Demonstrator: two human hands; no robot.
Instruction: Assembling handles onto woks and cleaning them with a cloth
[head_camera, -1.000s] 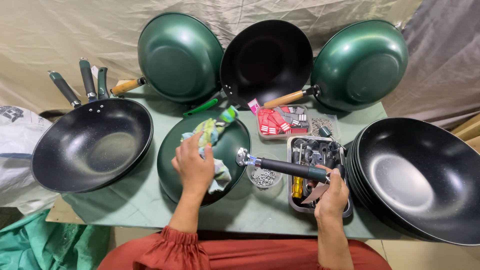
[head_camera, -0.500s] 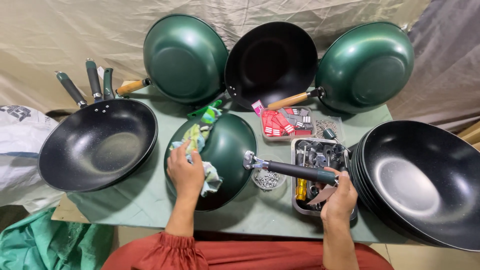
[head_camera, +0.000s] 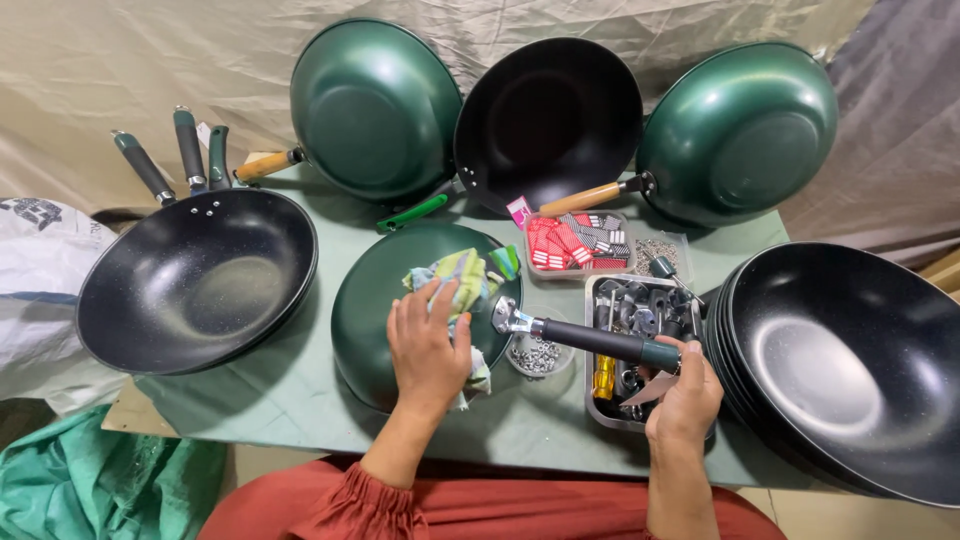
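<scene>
Left hand (head_camera: 428, 345) is flat on a soft, crumpled cloth (head_camera: 462, 283), pressing it against the upturned green pan (head_camera: 400, 310) that lies bottom-up in the middle of the table (head_camera: 290, 395); that grip is loose, fingers spread over the rag rather than clenched. Right hand (head_camera: 685, 395) is closed around the end of the pan's dark handle (head_camera: 600, 342), holding it out to the side above a metal tray (head_camera: 640, 330) of small fittings. The pan looks stiff and fairly heavy, its coated dome probably slick, so the handle seems the sure place to hold while the cloth, limp and light, simply follows the palm. Just beside the pan sits a small cup of screws (head_camera: 537, 355), and behind it a clear box of red tags (head_camera: 565, 243). A stack of black woks (head_camera: 195, 285) sits to the left, another stack (head_camera: 850, 365) to the right, and three pans lean against the backdrop behind
</scene>
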